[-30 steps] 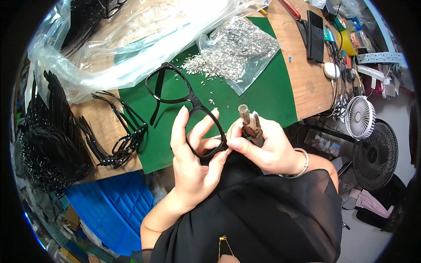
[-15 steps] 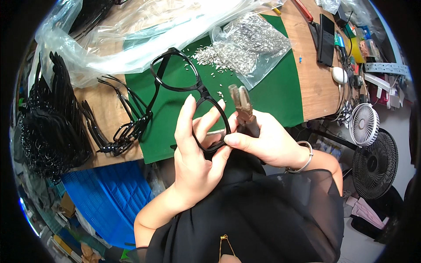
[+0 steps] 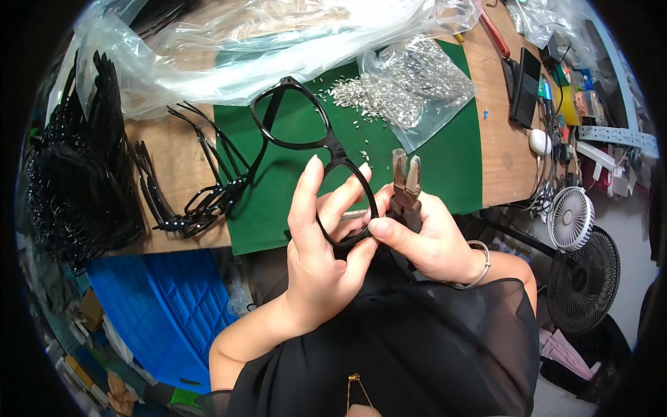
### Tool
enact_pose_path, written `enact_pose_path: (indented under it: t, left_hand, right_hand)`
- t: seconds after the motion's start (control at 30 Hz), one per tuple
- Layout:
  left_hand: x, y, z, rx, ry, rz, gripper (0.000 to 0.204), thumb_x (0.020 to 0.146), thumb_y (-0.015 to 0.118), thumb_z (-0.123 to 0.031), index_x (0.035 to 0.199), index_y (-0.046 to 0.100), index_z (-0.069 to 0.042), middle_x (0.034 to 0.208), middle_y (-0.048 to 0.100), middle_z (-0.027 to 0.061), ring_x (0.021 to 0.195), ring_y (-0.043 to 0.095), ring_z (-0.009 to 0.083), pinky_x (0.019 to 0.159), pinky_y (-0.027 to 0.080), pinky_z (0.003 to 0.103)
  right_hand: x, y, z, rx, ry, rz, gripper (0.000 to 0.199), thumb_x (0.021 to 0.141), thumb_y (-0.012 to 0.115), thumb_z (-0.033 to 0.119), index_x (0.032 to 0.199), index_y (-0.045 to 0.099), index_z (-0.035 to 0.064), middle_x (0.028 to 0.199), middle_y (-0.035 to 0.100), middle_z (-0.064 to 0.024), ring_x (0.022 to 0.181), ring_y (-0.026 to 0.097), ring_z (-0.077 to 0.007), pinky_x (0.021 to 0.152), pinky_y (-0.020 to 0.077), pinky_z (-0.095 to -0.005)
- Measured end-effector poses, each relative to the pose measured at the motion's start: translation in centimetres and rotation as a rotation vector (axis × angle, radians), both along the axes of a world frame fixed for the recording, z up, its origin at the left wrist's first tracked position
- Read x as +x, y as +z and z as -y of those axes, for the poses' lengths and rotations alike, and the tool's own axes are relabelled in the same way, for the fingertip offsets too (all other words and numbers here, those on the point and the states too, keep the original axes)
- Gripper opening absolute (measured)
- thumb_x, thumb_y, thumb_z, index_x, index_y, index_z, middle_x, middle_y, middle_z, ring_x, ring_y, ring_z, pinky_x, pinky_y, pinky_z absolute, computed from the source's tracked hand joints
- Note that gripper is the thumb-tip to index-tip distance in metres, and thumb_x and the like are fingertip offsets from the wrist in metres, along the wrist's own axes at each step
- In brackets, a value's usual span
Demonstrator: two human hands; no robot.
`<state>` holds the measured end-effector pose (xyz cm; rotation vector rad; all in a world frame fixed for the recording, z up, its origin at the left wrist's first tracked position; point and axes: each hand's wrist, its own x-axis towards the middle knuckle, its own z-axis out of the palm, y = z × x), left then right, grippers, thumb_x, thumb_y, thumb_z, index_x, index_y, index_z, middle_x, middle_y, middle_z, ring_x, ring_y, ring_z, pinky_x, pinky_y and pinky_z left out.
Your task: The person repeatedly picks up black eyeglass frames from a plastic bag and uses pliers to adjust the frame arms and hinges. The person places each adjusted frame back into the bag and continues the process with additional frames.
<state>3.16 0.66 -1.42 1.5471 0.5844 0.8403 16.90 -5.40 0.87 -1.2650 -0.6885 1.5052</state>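
Note:
My left hand [image 3: 316, 254] is closed on the lower rim of a black glasses frame [image 3: 337, 149], thumb in front and some fingers stretched up behind the rim. The frame is tilted, its other rim pointing up and left, with no lenses that I can make out. In my right hand [image 3: 438, 240] rests a pair of worn metal pliers [image 3: 406, 194], jaws upward and slightly apart, clear of the frame. The right thumb presses the rim's lower right edge. A narrow pale strip [image 3: 354, 215] shows through the rim; its kind cannot be told.
Small silvery pieces [image 3: 354, 97] lie spilled beside a clear bag [image 3: 424, 83] on the green mat [image 3: 445, 181]. Black glasses frames [image 3: 201, 208] and a large black pile [image 3: 76, 181] sit left. A phone [image 3: 526, 87] and fan [image 3: 571, 219] are right, a blue basket [image 3: 160, 313] below.
The view has shifted slightly, so the hands and mat appear a little further right. The pliers' jaws look somewhat wider apart. Both hands keep their hold on the frame and the pliers.

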Motion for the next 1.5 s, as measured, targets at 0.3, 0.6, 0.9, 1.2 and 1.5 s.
enact_pose_path:
  t: [0.3,0.6,0.9,1.2,1.5]
  left_hand:
    - [-1.3,1.7,-0.9,-0.275,-0.189,-0.070,0.089,0.075,0.059,0.012,0.138,-0.001,-0.009,0.129,0.042,0.0208,0.106,0.055,0.0226,0.088,0.047,0.032]
    - [-2.5,2.2,-1.3,-0.458,-0.210,-0.026,0.093,0.073,0.062,0.011,0.138,0.000,-0.009,0.127,0.043,0.0241,0.094,0.061,0.0215,0.077,0.050,0.027]
    - [-1.9,1.9,-0.8,-0.502,-0.156,-0.087,0.091,0.072,0.065,0.008,0.138,0.004,-0.007,0.125,0.045,0.0239,0.096,0.060,0.0238,0.076,0.051,0.027]
    - [-3.0,1.9,-2.5,-0.478,-0.225,-0.031,0.094,0.069,0.063,0.013,0.137,0.002,-0.007,0.119,0.047,0.0233,0.079,0.060,0.0146,0.070,0.049,0.024]
    - [-5.3,2.3,-0.1,-0.610,-0.061,0.185,0.081,0.078,0.064,-0.005,0.134,0.005,-0.003,0.105,0.052,0.0243,0.063,0.058,0.0164,0.060,0.052,0.029]
  right_hand:
    - [1.3,0.9,-0.2,-0.077,0.154,-0.105,0.016,0.086,0.058,0.016,0.088,0.051,0.0022,0.076,0.050,0.0010,0.072,0.045,-0.0061,0.066,0.0402,-0.0232]
    - [2.8,1.8,-0.7,0.000,0.758,0.497,0.033,0.086,0.053,0.030,0.088,0.053,-0.0034,0.078,0.058,-0.0226,0.075,0.059,-0.0371,0.066,0.0456,-0.0419]
    - [3.0,2.0,-1.3,-0.051,0.855,0.777,0.034,0.083,0.058,0.028,0.078,0.056,-0.0055,0.068,0.060,-0.0227,0.064,0.061,-0.0372,0.059,0.0494,-0.0422]
    - [5.6,-1.7,0.1,0.095,0.632,0.861,0.047,0.084,0.055,0.032,0.108,0.050,-0.0077,0.087,0.059,-0.0243,0.084,0.058,-0.0375,0.075,0.0461,-0.0408]
    - [3.7,-4.7,0.3,0.150,0.513,1.393,0.055,0.077,0.063,0.028,0.115,0.045,-0.0069,0.080,0.057,-0.0144,0.074,0.056,-0.0284,0.066,0.0425,-0.0369]
